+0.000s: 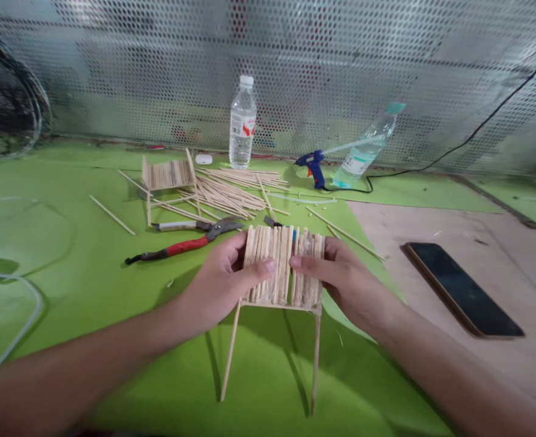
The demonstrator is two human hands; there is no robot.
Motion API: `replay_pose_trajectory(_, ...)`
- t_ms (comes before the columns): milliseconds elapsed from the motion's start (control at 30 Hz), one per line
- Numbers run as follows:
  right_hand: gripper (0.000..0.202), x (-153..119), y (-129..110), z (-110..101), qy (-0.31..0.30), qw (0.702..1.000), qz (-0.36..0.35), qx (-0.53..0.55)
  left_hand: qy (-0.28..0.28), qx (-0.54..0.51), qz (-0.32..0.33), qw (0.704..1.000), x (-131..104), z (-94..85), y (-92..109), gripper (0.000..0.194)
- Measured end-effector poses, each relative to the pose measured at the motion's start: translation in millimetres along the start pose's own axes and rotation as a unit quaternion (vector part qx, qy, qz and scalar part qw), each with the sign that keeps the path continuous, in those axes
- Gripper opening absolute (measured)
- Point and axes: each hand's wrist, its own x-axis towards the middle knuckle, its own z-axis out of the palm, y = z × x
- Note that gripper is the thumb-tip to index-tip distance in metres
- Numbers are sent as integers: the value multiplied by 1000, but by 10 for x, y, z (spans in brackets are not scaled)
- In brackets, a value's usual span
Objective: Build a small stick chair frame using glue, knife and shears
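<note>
Between my two hands is a small model chair [268,285] made of thin wooden sticks, its slatted panel facing me and two stick legs pointing down toward me. My left hand [229,273] grips the panel's left edge, thumb lying on the slats. On the right edge, my right hand [345,276] holds it the same way, thumb pressed on top. A narrow gap shows between the slats near the right thumb. Clear glue is visible over the right-hand slats. The fingers under the panel are mostly hidden.
Beyond my hands lie red-handled pruning shears [186,244], a heap of loose sticks [231,191] and a second small stick chair [170,175]. A water bottle [243,127], a blue glue gun [313,167] and a tilted bottle [363,155] stand by the mesh wall. A phone [463,288] lies right.
</note>
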Motion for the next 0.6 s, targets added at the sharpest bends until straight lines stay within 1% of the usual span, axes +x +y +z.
replay_pose_trajectory(167, 33, 9, 7, 4, -17, 1000, 0, 2, -11, -28, 5, 1000, 7, 19, 16, 32)
replay_pose_trajectory(300, 33, 21, 58, -30, -14, 1000, 11, 0, -15, -18, -6, 1000, -5, 12, 0, 32)
replay_pose_trajectory(400, 37, 30, 85, -50, -16, 1000, 16, 3, -10, -13, -4, 1000, -14, 9, 0, 32)
replay_pose_trajectory(600, 42, 39, 85, -44, -31, 999, 7, 5, -10, -5, -8, 1000, 3, 8, -7, 31)
